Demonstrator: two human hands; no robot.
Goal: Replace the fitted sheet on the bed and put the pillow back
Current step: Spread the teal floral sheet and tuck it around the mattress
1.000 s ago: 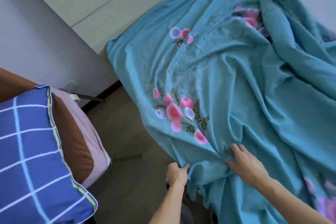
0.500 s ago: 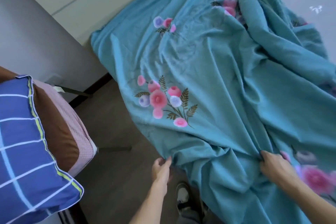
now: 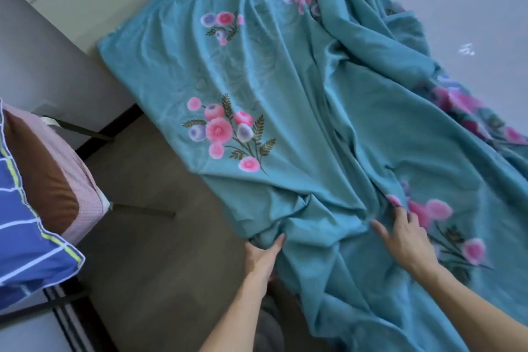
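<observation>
Left hand (image 3: 261,256) pinches the teal sheet (image 3: 300,94) edge at 6 o'clock; right hand (image 3: 405,240), grip open, presses it flat (blue pillow (image 3: 25,237) at 9).

Grey-brown floor (image 3: 160,251), grey wall panel (image 3: 43,66), pink quilted cover (image 3: 77,177) on brown cushion (image 3: 45,188)

Two bare forearms come in from the lower edge of the view, with no sleeve, cuff, watch or band showing on either as far as each is seen. The left hand (image 3: 264,256) and the right hand (image 3: 405,240) wear no gloves, and no ring can be made out on the fingers. Below the left forearm a dark grey rounded shape, perhaps a shoe (image 3: 267,331), is too blurred to name surely.
</observation>
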